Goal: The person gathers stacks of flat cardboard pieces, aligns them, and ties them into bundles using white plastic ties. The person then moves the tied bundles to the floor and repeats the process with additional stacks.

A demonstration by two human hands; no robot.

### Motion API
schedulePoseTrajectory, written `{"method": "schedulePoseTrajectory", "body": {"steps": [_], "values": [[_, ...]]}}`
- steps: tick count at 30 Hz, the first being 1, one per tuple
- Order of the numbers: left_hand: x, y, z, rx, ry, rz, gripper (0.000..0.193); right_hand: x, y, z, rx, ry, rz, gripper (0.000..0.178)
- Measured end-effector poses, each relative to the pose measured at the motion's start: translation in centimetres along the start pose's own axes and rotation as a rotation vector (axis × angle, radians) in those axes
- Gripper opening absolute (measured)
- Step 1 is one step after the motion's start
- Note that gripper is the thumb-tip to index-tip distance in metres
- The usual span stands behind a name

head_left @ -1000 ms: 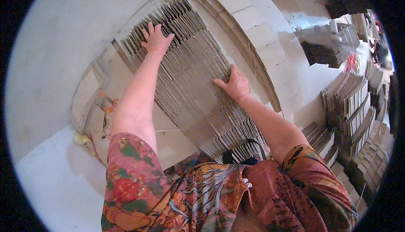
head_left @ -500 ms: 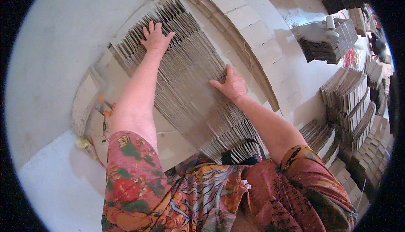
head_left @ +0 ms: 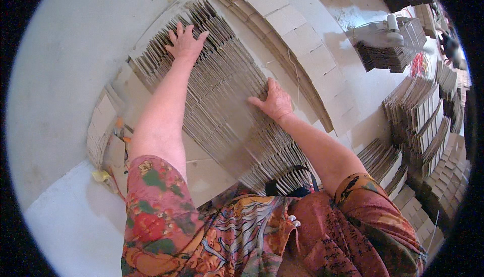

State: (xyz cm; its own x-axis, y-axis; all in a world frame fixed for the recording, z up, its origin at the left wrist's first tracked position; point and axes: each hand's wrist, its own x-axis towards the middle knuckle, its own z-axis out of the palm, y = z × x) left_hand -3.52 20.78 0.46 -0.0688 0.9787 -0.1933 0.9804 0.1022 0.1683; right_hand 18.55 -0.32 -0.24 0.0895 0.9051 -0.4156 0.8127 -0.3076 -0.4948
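The cardboard row [head_left: 222, 85] runs outward from the shirt [head_left: 242, 236]. Left hand [head_left: 185, 47], fingers splayed, lies over its end farthest from the shirt; right hand [head_left: 275, 102], thumb spread, is nearer the shirt. Neither visibly pinches anything. Even, light pressure should keep edges flush.

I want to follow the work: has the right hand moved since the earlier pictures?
No: against the cardboard row on its right, the right hand shows no clear shift either way.
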Motion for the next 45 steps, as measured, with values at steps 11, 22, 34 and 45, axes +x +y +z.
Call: {"method": "schedulePoseTrajectory", "body": {"steps": [11, 22, 34, 45], "values": [[0.4, 1.1, 0.2, 0.1, -0.103, 0.052, 0.064, -0.1, -0.5, -0.3, 0.021, 0.048, -0.02, 0.077], [0.3, 2.4, 0.8, -0.072, -0.008, -0.04, 0.081, -0.2, -0.2, 0.1, 0.041, 0.064, -0.02, 0.069], [-0.3, 4.0, 2.2, -0.016, -0.1, 0.04, 0.066, -0.4, -0.2, -0.1, 0.049, 0.081, -0.04, 0.06], [-1.8, 3.9, 3.7, 0.091, -0.052, 0.036, 0.076, 2.8, 5.5, -1.5, 0.339, -0.032, -0.087, 0.056]]}}
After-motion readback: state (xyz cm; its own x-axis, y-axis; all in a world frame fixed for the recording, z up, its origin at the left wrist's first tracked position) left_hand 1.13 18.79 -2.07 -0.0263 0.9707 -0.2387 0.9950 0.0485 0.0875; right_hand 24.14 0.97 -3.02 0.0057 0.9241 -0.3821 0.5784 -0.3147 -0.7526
